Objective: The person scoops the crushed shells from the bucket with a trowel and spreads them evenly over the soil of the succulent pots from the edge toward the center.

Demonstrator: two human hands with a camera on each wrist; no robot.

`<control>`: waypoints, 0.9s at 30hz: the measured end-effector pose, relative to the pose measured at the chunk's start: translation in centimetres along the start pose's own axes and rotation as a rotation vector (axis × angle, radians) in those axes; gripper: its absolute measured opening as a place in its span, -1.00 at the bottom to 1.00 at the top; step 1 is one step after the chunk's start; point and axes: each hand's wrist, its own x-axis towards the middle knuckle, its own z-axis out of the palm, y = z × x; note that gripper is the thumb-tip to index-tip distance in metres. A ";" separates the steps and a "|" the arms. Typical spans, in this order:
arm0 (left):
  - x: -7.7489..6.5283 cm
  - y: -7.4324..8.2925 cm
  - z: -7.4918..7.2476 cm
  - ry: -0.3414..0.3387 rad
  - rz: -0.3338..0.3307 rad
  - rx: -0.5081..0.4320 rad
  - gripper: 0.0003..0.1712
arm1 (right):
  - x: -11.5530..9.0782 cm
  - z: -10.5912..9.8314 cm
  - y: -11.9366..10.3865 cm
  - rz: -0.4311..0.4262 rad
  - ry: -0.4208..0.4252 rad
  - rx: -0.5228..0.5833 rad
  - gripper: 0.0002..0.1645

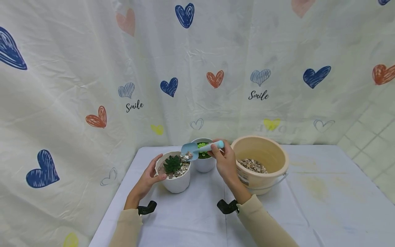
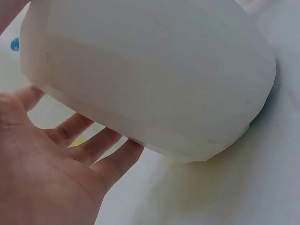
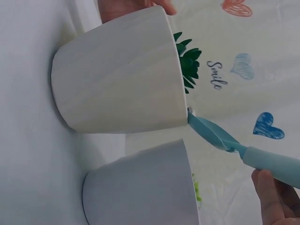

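Note:
My right hand [image 1: 224, 160] grips the pale blue handle of a small trowel [image 1: 189, 149], its blade tilted down at the rim of a white flowerpot [image 1: 176, 184]. Pebbles lie at the blade's tip. A dark green succulent [image 1: 172, 164] stands in this pot among pebbles that cover part of the soil. My left hand [image 1: 147, 180] holds the pot from the left, thumb near the front rim and fingers around the side. In the right wrist view, the trowel blade [image 3: 213, 132] meets the pot's edge.
A second pot [image 1: 205, 166] with a bright green succulent stands just behind, partly hidden by the trowel and right hand. To the right is a beige bucket [image 1: 279, 151] with pebbles inside and a wire handle. A white cloth [image 1: 324, 206] covers the table; a heart-printed curtain [image 1: 228, 109] hangs behind.

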 end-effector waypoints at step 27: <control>0.0 -0.5 -0.7 0.019 0.017 -0.035 -0.19 | -0.1 0.0 0.2 -0.077 -0.017 -0.060 -0.61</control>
